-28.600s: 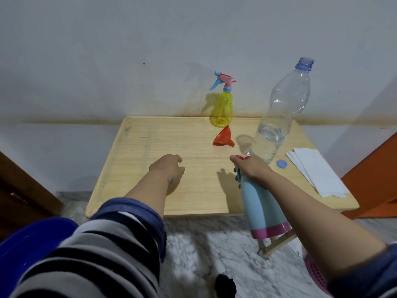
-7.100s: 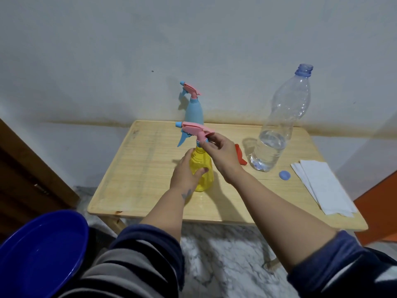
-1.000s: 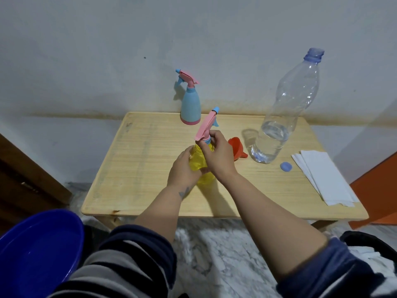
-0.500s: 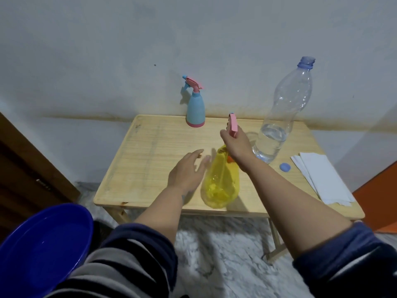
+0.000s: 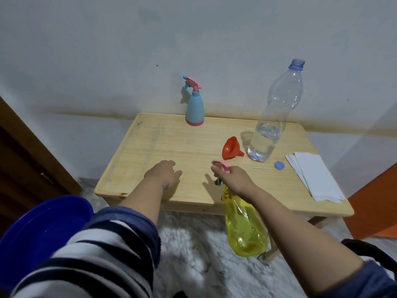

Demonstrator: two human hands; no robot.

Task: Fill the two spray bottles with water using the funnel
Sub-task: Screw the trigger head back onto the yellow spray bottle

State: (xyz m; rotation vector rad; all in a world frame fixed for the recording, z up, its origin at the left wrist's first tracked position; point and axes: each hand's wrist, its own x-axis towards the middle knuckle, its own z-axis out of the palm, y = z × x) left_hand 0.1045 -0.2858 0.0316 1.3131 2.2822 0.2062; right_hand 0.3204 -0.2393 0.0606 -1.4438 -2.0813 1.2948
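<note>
With right hand [image 5: 235, 179] fingers wrapped round the yellow spray bottle [image 5: 245, 229] head, left hand [image 5: 164, 173] loose and empty, test-spray away from the worktop [image 5: 171, 143], toward 6 o'clock.

Right hand [image 5: 236, 179]: grips pink trigger head of yellow spray bottle [image 5: 245, 226], lower centre, body off table edge.
Left hand [image 5: 165, 174]: fingers loosely curled, over table [image 5: 150, 147].
Blue spray bottle [image 5: 194, 108]: upright, far edge.
Funnel [image 5: 231, 148]: on its side, beside water bottle [image 5: 272, 121].
</note>
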